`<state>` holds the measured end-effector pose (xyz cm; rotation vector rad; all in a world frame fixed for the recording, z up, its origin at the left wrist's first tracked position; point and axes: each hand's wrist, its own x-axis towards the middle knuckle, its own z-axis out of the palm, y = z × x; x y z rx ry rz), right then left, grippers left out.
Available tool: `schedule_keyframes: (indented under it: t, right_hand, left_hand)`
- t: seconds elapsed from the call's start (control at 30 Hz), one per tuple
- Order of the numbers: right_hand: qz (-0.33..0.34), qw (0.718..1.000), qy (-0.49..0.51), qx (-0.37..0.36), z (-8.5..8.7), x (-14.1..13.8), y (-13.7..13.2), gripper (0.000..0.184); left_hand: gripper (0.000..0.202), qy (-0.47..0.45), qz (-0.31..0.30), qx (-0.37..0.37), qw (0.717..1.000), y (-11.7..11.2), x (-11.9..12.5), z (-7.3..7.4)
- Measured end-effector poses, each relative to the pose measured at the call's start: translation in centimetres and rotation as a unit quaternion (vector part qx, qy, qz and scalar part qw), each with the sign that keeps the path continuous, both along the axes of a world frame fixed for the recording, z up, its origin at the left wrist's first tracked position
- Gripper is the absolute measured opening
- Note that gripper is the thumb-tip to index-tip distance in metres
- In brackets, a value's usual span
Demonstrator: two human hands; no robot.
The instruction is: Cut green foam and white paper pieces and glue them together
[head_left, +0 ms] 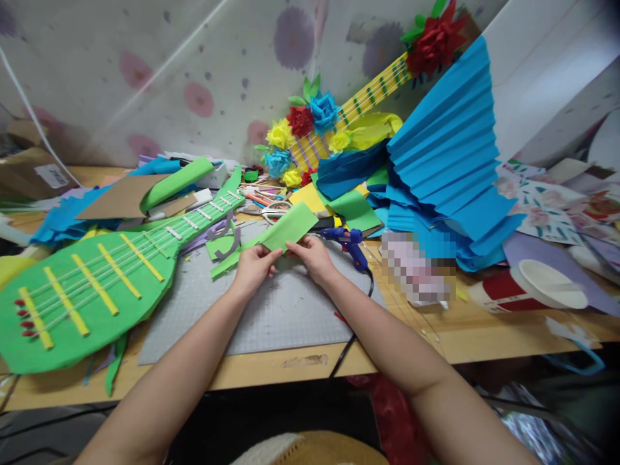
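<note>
Between my two hands, above the grey cutting mat point(290, 310), I hold a light green strip of paper point(290, 226). My left hand point(256, 266) pinches its lower left part, and my right hand point(312, 257) grips its lower right edge. Green paper scraps point(225, 248) and a grey curved piece point(233, 240) lie just left of my left hand. Right beside my right hand rests a blue glue gun point(347, 242), its black cord running down over the table edge. Scissors point(275, 210) lie behind the strip.
A green paper pipa-shaped instrument point(104, 284) covers the table's left side. Behind stands a yellow paper instrument point(372, 90) with paper flowers. Pleated blue paper point(450, 155) rises at right, near a red and white paper cup point(530, 287) on its side. Cardboard point(123, 197) lies at left.
</note>
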<state>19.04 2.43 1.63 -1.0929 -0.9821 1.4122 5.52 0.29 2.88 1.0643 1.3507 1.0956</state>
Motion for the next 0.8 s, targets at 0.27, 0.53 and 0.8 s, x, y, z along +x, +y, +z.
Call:
schedule_keyframes:
  t: [0.27,0.53,0.8]
  right_hand:
    - [-0.009,0.998,0.053,-0.028,0.3,-0.2,-0.1,0.039]
    - [-0.034,0.999,0.001,-0.003,0.4,0.0,0.0,0.04]
    - [-0.011,1.0,0.001,-0.013,0.3,0.5,0.0,0.04]
  left_hand:
    - [0.042,-0.006,0.006,0.003,1.0,-0.1,0.3,0.3]
    - [0.043,-0.002,0.006,-0.034,0.999,-0.1,-0.3,0.5]
    - [0.043,0.005,0.102,0.031,0.994,0.3,-0.6,-0.1]
